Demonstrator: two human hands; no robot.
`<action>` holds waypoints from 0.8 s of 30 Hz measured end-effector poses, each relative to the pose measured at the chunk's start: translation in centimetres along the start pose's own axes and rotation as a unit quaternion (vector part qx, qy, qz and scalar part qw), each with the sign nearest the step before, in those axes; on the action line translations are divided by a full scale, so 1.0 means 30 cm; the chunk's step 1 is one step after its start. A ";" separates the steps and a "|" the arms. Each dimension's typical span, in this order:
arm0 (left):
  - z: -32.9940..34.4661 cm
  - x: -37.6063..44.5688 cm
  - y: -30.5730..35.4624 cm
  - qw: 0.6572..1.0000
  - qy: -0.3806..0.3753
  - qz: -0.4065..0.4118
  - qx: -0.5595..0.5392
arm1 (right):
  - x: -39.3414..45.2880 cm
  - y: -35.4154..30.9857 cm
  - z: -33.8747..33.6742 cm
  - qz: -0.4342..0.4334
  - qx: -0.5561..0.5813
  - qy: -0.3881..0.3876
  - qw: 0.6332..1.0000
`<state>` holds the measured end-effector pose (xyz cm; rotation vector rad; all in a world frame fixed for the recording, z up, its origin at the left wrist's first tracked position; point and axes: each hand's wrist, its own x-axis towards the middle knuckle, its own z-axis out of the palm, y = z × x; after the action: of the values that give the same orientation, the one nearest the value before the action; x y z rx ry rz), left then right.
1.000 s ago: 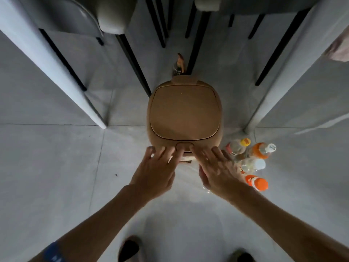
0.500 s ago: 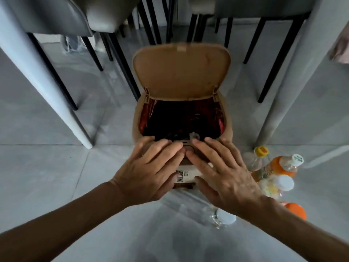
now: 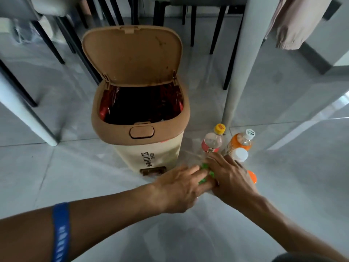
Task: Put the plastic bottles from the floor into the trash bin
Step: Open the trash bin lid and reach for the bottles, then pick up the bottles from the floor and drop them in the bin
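The tan trash bin (image 3: 105, 118) stands on the floor with its lid (image 3: 132, 57) swung up and a dark red liner inside. Just right of its base lies a clear bottle with a green label (image 3: 204, 167), mostly covered. My left hand (image 3: 175, 188) and my right hand (image 3: 232, 178) meet on it, fingers laid over it. Behind my right hand stand a yellow-capped bottle with a pink label (image 3: 212, 142), an orange bottle with a white cap (image 3: 239, 141) and a white-capped bottle (image 3: 239, 155). An orange cap (image 3: 252, 176) shows at my right wrist.
A pale table leg (image 3: 238, 72) rises right behind the bottles, and another (image 3: 24, 114) stands left of the bin. Black chair legs (image 3: 83, 53) crowd the floor behind the bin. A pinkish cloth (image 3: 290, 21) hangs at the top right.
The bin's lid has sprung from closed to fully up. Both hands left the bin's front button and dropped down and right onto the green-labelled bottle.
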<state>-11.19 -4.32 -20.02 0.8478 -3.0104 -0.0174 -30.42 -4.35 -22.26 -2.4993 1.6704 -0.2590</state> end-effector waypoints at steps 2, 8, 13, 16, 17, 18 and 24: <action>0.014 -0.006 -0.004 0.999 -0.039 -0.001 -0.021 | -0.001 0.004 0.025 0.001 -0.027 -0.016 0.999; -0.030 -0.072 -0.029 0.980 -0.136 -0.102 -0.099 | 0.022 0.002 -0.010 -0.010 0.091 -0.032 0.995; -0.431 -0.127 -0.111 0.963 0.042 -0.188 -0.186 | 0.117 -0.040 -0.319 -0.020 0.158 0.104 0.982; -0.729 -0.175 -0.205 0.933 0.174 -0.230 -0.217 | 0.195 -0.102 -0.580 -0.031 0.180 0.212 0.960; -0.809 -0.189 -0.233 0.925 0.209 -0.233 -0.215 | 0.222 -0.117 -0.651 -0.045 0.192 0.244 0.949; -0.868 -0.205 -0.255 0.918 0.242 -0.238 -0.207 | 0.250 -0.129 -0.711 -0.062 0.208 0.272 0.937; -0.997 -0.269 -0.350 0.883 0.358 -0.259 -0.156 | 0.381 -0.206 -0.871 -0.122 0.244 0.353 0.895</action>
<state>1.68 -9.27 9.66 1.2430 -1.9722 -0.1523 -26.06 -12.75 5.34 -2.3171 1.1996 -1.5539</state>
